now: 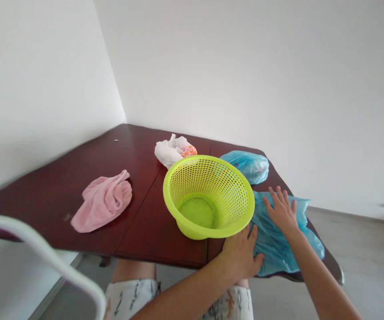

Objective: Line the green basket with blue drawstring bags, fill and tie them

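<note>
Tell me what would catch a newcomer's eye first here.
The bright lime-green basket stands out most, sitting near the front of the dark red table. Just right of it, the right hand is spread over a flattened blue plastic bag, with the left hand by the basket's near rim. Off to the left lies a crumpled pink cloth.

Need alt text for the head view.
Right hand spread over a flattened blue bag on a dark red table; left hand by the bag's left edge, beside a green basket. Beyond the basket sit a white bag and a bulging blue bag; a pink cloth lies at left.
</note>
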{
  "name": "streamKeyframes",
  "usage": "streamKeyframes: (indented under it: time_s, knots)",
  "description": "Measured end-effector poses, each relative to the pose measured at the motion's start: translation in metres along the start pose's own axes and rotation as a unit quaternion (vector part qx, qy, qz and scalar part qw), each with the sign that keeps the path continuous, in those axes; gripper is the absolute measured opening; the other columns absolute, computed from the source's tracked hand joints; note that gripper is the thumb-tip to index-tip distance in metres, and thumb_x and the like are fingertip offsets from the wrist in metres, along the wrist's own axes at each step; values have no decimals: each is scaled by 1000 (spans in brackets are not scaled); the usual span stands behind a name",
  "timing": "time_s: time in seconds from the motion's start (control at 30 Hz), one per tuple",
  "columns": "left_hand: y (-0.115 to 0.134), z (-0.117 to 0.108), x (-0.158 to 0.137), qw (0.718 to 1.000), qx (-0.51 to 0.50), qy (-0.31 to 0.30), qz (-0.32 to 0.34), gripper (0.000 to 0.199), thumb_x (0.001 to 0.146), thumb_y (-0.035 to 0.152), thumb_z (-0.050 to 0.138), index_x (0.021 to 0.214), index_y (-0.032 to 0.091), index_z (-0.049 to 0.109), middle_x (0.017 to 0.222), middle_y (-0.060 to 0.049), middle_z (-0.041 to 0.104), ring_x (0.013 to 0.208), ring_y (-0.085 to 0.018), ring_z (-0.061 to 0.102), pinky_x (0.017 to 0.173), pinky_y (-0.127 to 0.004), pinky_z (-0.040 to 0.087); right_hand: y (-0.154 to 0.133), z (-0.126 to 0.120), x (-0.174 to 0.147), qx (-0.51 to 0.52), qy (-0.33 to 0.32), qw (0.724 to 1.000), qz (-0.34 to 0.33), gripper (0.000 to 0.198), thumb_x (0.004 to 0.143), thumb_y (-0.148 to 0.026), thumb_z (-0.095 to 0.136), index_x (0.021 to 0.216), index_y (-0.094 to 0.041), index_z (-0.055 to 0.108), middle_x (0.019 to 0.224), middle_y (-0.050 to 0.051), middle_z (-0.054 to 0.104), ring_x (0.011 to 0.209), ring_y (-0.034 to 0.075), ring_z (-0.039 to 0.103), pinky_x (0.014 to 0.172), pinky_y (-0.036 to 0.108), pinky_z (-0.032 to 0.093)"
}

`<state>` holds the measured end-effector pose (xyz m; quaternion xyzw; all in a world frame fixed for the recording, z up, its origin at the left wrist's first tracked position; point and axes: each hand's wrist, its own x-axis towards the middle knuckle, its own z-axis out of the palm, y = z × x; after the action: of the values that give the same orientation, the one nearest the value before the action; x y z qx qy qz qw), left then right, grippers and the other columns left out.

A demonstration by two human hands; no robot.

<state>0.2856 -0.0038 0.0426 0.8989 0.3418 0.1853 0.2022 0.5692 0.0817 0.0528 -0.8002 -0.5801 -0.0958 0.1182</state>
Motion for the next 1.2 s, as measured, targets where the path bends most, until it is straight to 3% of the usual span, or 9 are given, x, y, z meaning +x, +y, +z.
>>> streamKeyframes:
  time_s: [0.1, 0.2, 0.33, 0.47, 0.7, 0.9, 1.07, 1.13, 1.2]
  knots:
    - [2, -5, -1, 1000, -3, -4, -4, 93, 120, 71, 43, 189, 9, 37, 197, -25, 25, 182, -46, 31, 146, -66, 33, 33, -2, 4, -46, 26, 998, 16, 90, 120, -76, 23, 190, -23, 41, 199, 15, 26, 186, 46, 20, 148, 78, 8]
    - [5, -10, -1, 1000, -4, -3, -11, 92, 120, 70, 45, 189, 10, 37, 199, -23, 20, 184, -45, 27, 148, -65, 31, 56, 15, 5, -31, -68, 996, 50, 92, 118, -77, 24, 190, -22, 39, 199, 17, 25, 185, 45, 22, 148, 75, 16]
    - [5, -12, 0, 1000, 8, -6, -8, 93, 119, 72, 46, 189, 13, 38, 200, -21, 19, 185, -44, 23, 149, -65, 28, 63, 35, 10, -4, -112, 990, 81, 92, 118, -80, 24, 193, -27, 30, 201, 13, 18, 186, 40, 22, 149, 70, 18]
    - [3, -12, 1, 999, 29, -14, -2, 91, 120, 72, 43, 189, 13, 38, 199, -22, 19, 185, -43, 23, 150, -65, 27, 63, 22, 12, 12, -133, 990, 54, 93, 117, -80, 29, 193, -26, 32, 201, 13, 19, 187, 38, 20, 149, 70, 19]
    - [3, -13, 1, 1000, 16, -26, -3, 93, 119, 74, 44, 189, 13, 38, 199, -22, 17, 186, -44, 20, 150, -65, 26, 90, -11, -54, -18, 11, 1000, 5, 88, 118, -75, 27, 187, -23, 47, 196, 14, 37, 185, 39, 27, 150, 74, 13]
    - [5, -15, 4, 999, 16, -27, -4, 93, 119, 73, 47, 189, 13, 38, 199, -22, 17, 186, -44, 19, 150, -67, 26, 101, 7, -85, 4, -92, 994, 59, 86, 119, -71, 21, 192, -28, 36, 199, 7, 28, 186, 36, 26, 149, 72, 21]
    - [8, -33, -12, 999, -21, -25, 31, 69, 124, 54, 47, 184, 19, 48, 198, -16, 29, 185, -40, 27, 151, -68, 21, 96, 7, -82, 1, -96, 993, 70, 87, 118, -73, 25, 193, -29, 32, 200, 6, 25, 186, 34, 25, 150, 69, 18]
    - [7, -45, -34, 995, -45, -11, 90, 58, 127, 47, 43, 180, 27, 53, 196, -7, 39, 182, -29, 35, 154, -59, 19, 96, 6, -82, 10, -93, 993, 72, 88, 117, -74, 24, 192, -30, 34, 200, 5, 25, 186, 33, 25, 150, 69, 17]
    - [8, -58, -58, 990, -35, -2, 133, 49, 127, 44, 47, 173, 34, 61, 187, -1, 54, 173, -21, 49, 151, -45, 30, 97, 7, -84, 20, -84, 994, 73, 90, 115, -76, 24, 191, -30, 37, 200, 5, 27, 186, 33, 25, 151, 68, 17]
